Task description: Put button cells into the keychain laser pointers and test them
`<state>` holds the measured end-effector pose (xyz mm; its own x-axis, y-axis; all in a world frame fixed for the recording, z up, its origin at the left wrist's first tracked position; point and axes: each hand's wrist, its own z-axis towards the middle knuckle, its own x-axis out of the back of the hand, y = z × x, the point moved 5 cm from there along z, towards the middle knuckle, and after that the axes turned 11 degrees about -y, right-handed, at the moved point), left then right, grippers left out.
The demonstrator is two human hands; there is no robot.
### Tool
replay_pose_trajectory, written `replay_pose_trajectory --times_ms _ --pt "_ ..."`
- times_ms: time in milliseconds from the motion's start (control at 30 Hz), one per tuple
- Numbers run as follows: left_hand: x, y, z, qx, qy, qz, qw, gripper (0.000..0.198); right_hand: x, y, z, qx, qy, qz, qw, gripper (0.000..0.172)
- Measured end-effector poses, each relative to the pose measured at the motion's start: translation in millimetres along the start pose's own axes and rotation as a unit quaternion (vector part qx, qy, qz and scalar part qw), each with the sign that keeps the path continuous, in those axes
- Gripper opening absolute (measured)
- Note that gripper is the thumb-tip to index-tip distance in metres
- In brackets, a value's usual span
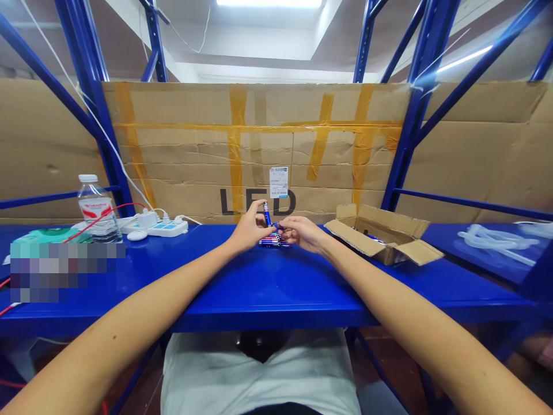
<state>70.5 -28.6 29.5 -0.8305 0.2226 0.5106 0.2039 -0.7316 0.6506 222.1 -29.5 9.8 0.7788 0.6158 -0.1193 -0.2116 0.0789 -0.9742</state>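
Observation:
My left hand is closed on a slim blue tube with a silvery upper end, shaped like a small flashlight. The tube stands nearly upright between thumb and fingers. Close beside it, my right hand has its fingers pinched together at the tube's lower end. A bit of dark blue shows at those fingertips, too small to name. Just below both hands, several similar blue and reddish tubes lie side by side on the blue table. My right fingers partly cover that pile.
An open cardboard box with a few blue items inside sits to the right. At left are a water bottle, a white power strip and cables. Cardboard walls the back; clear tubing lies far right.

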Motion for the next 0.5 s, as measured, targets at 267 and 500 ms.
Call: replay_pose_trajectory --times_ms 267,500 --pt "-2.8 -1 1 -0.005 -0.008 -0.007 1.0 0.076 -2 2 1 -0.003 0.02 0.034 0.999 0.016" --pt "-10.6 -3 -3 -0.002 -0.03 0.016 0.999 0.076 0 8 3 0.008 0.062 -0.055 0.997 0.03"
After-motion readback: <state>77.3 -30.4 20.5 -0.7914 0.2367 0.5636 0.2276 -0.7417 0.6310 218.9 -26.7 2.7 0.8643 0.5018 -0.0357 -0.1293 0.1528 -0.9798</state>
